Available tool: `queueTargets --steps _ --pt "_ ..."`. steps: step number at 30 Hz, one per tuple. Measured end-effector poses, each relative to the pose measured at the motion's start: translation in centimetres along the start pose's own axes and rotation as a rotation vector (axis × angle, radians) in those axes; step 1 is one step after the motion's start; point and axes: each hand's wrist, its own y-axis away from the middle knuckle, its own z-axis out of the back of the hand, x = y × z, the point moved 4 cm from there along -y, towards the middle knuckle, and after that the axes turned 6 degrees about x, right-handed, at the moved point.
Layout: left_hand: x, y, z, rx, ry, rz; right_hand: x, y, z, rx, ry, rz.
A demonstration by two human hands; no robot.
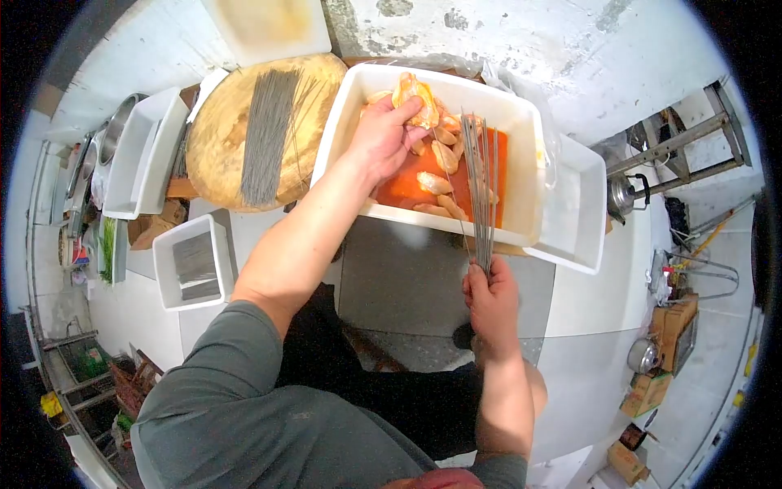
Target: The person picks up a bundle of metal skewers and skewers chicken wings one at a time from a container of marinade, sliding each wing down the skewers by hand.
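A left hand (381, 137) pinches a wing-like piece of meat (405, 86) between thumb and fingers at upper centre of my remote view, above a white tub (528, 167). The right hand (493, 301), right of centre, clenches a bundle of thin skewers (482, 191) that rises across the tub's near rim — more meat pieces (432, 182) lie inside in orange-red liquid (399, 186). At upper left I see a round wooden board (213, 134) bearing laid-out skewers (269, 138).

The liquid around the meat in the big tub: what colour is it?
The liquid is orange-red, seen best in the head view.
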Motion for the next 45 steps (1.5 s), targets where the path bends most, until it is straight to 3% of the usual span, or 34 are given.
queueTargets --steps 45 --pt "0.9 -0.1 -0.2 -0.013 -0.113 0.013 -0.2 -0.3 -0.3 -0.036 0.058 0.019"
